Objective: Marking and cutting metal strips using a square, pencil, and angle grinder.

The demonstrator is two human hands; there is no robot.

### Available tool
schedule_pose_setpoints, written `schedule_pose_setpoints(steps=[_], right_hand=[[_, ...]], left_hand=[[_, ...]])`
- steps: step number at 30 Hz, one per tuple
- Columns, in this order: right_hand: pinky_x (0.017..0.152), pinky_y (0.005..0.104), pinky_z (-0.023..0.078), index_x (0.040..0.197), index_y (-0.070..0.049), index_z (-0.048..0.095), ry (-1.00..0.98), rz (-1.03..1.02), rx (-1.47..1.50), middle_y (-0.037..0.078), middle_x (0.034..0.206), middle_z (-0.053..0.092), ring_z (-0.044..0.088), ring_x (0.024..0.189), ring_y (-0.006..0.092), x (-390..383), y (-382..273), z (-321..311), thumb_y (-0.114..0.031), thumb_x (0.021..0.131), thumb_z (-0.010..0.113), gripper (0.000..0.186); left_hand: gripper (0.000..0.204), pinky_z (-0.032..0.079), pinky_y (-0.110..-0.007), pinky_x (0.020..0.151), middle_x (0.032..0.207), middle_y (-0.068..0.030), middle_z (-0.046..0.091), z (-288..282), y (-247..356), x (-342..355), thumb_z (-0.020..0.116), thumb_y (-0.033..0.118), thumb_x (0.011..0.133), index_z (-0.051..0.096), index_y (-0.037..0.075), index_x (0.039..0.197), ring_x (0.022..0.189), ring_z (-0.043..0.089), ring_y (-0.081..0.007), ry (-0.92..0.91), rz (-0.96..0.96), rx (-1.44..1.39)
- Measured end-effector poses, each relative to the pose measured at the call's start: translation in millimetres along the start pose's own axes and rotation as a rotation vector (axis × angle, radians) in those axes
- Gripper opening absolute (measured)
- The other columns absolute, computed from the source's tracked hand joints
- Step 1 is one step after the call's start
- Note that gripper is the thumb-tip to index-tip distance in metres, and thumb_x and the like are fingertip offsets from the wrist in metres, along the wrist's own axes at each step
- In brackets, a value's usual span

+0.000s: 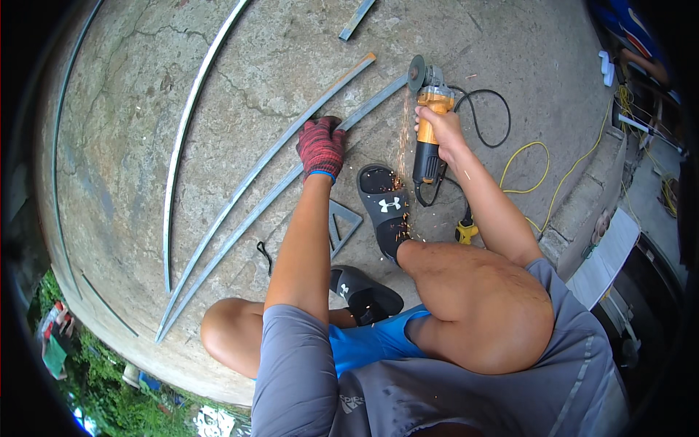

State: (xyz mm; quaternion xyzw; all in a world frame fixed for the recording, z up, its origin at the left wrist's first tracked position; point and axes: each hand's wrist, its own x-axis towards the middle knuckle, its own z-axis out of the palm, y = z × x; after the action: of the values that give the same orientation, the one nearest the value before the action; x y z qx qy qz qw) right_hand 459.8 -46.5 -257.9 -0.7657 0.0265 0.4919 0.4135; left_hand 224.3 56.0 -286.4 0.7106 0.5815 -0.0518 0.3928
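My right hand (443, 128), bare, is wrapped round the body of a yellow and black angle grinder (435, 100). The grinder's disc (416, 73) is at the far end of a grey square metal tube (375, 104), and orange sparks stream down from there toward my sandal (384, 207). In a red and black knit glove, my left hand (320, 149) presses down on that tube, fingers closed round it. Its fingertips also lie close to a second metal tube (251, 177) running alongside, rusty at its far tip. Whether they touch it, I cannot tell.
Between my left forearm and the sandal lies a metal triangle square (352, 229). Longer metal bars (177, 149) extend along the left; a short tube piece (356, 20) is at the top. A yellow cord (547, 162) and yellow connector (466, 232) lie right on cracked concrete.
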Motion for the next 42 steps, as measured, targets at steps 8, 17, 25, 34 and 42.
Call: schedule_pose_setpoints(steps=[8, 17, 25, 34, 42], right_hand=[[0.056, 0.0296, 0.054, 0.100, -0.002, 0.065, -0.019, -0.027, 0.066, 0.007, 0.080, 0.067, 0.066, 0.064, 0.0158, -2, -8, -24, -0.020, 0.080, 0.079, 0.030], [0.059, 0.0310, 0.054, 0.104, -0.002, 0.062, 0.008, -0.057, 0.050, 0.007, 0.083, 0.066, 0.066, 0.068, 0.0164, -8, -20, -44, -0.022, 0.083, 0.077, 0.033], [0.060, 0.0305, 0.054, 0.105, -0.001, 0.062, -0.026, -0.063, 0.094, 0.008, 0.084, 0.067, 0.067, 0.068, 0.0167, -5, -30, -35, -0.022, 0.082, 0.078, 0.035], [0.061, 0.0287, 0.053, 0.099, 0.000, 0.065, -0.041, -0.078, 0.130, 0.006, 0.082, 0.066, 0.064, 0.066, 0.0149, 2, -33, -48, -0.016, 0.083, 0.076, 0.025], [0.057, 0.0285, 0.052, 0.097, 0.000, 0.065, -0.094, -0.053, 0.047, 0.005, 0.078, 0.065, 0.064, 0.065, 0.0147, 11, -31, -33, -0.016, 0.082, 0.077, 0.025]], left_hand=[[0.031, 0.045, -0.047, 0.098, 0.117, -0.0172, 0.060, -5, 2, -5, 0.072, 0.027, 0.085, 0.068, 0.019, 0.115, 0.114, 0.056, -0.0366, -0.048, 0.060, 0.042], [0.030, 0.050, -0.048, 0.085, 0.107, -0.0182, 0.061, -9, 13, 6, 0.074, 0.024, 0.082, 0.065, 0.010, 0.106, 0.099, 0.059, -0.0379, 0.034, 0.262, 0.260], [0.031, 0.052, -0.049, 0.085, 0.110, -0.0175, 0.061, 3, 50, 21, 0.070, 0.026, 0.084, 0.063, 0.007, 0.108, 0.104, 0.060, -0.0370, 0.008, 0.210, 0.288], [0.041, 0.051, -0.048, 0.091, 0.117, -0.0175, 0.060, -20, 33, 18, 0.075, 0.025, 0.083, 0.062, 0.011, 0.119, 0.110, 0.059, -0.0361, -0.009, 0.182, 0.286], [0.061, 0.052, -0.045, 0.090, 0.115, -0.0156, 0.058, -31, 19, 7, 0.056, 0.006, 0.091, 0.048, 0.035, 0.143, 0.107, 0.061, -0.0333, -0.161, 0.179, 0.497]])
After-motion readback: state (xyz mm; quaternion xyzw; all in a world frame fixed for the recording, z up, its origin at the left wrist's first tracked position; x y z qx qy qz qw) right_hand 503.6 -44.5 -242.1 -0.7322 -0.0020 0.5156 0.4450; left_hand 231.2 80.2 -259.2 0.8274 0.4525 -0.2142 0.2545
